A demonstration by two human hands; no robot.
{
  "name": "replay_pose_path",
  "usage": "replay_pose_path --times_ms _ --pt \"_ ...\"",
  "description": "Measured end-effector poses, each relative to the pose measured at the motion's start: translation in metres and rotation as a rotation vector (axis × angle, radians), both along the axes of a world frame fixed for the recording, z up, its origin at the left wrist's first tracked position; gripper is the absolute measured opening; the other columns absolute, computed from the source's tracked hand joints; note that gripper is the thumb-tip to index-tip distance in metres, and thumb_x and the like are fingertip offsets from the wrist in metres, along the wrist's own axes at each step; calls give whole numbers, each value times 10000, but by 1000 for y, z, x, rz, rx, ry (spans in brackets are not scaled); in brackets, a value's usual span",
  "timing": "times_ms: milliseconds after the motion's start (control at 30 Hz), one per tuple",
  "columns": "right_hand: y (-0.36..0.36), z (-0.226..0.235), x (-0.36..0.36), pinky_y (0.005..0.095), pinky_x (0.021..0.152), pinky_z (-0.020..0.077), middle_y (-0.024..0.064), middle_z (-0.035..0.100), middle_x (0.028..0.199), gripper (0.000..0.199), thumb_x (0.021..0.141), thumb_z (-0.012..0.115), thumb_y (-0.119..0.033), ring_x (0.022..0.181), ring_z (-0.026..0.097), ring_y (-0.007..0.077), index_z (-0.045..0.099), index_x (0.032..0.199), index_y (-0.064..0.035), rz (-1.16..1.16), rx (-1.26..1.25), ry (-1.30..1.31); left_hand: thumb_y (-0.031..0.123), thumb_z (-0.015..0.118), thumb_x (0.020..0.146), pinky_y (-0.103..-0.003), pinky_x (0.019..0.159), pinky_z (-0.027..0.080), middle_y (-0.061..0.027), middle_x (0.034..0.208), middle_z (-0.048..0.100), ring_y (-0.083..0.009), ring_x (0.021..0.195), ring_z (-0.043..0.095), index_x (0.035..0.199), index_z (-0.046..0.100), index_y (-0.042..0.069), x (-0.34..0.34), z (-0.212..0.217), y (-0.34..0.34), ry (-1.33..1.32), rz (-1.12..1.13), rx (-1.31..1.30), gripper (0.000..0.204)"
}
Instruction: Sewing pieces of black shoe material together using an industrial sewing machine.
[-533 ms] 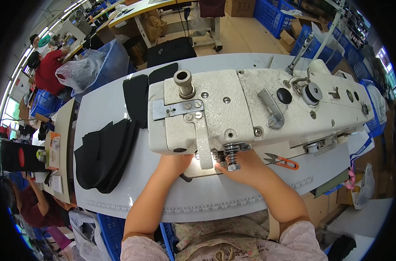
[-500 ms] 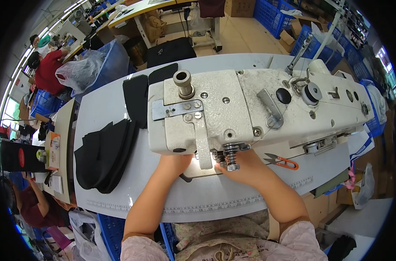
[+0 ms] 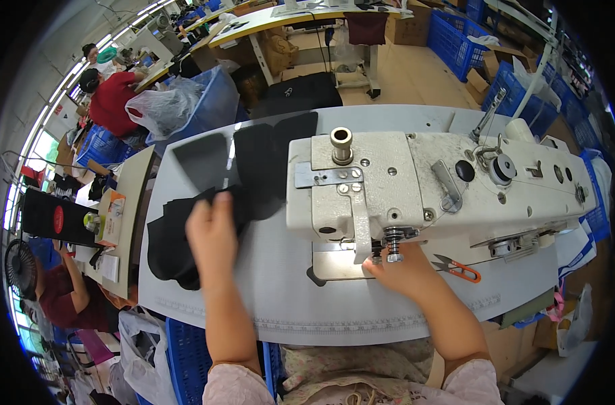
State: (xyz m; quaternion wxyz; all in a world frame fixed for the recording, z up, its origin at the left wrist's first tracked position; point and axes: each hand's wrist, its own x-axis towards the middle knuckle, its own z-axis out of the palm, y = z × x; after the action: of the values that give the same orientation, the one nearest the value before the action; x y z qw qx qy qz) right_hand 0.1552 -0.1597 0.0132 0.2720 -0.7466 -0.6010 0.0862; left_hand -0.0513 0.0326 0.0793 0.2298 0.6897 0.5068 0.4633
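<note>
Left hand [image 3: 213, 233] at black cloth stack [image 3: 172, 244], grip blurred.
Can't tell whether it pinches; right hand's [image 3: 403, 270] grip hidden by sewing machine [image 3: 388, 185]. Stack lies at the right hand's nine o'clock, snips [image 3: 464, 269] at its three. A hasty tug could skew clinging layers.

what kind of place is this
Probably a sewing workshop or small garment factory: an industrial sewing machine stands on the worktable, black fabric pieces lie piled to its left, and blue plastic crates stand beyond.
</note>
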Motion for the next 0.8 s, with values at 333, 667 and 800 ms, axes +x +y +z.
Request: replay_pose_path --times_ms 333,667,800 --pt "2 10 0 441 711 425 169 590 703 328 695 652 -307 756 579 324 592 638 10 56 -148 -53 209 595 762 -441 856 383 -205 966 564 -376 965 498 937 575 -51 -207 -21 27 852 308 -50 313" --pt "4 12 5 480 791 393 211 601 736 519 774 551 -453 768 559 382 642 687 50 107 -336 -46 419 581 781 -410 863 427 -209 1022 596 -331 1046 514 946 613 -55 6 0 83 747 -103 38 503" --pt "4 12 1 488 820 375 228 598 845 514 786 522 -460 863 542 370 659 721 31 103 -347 7 483 558 783 -396 805 443 -155 978 624 -298 998 536 918 644 -15 25 -40 103 1059 58 -136 523"
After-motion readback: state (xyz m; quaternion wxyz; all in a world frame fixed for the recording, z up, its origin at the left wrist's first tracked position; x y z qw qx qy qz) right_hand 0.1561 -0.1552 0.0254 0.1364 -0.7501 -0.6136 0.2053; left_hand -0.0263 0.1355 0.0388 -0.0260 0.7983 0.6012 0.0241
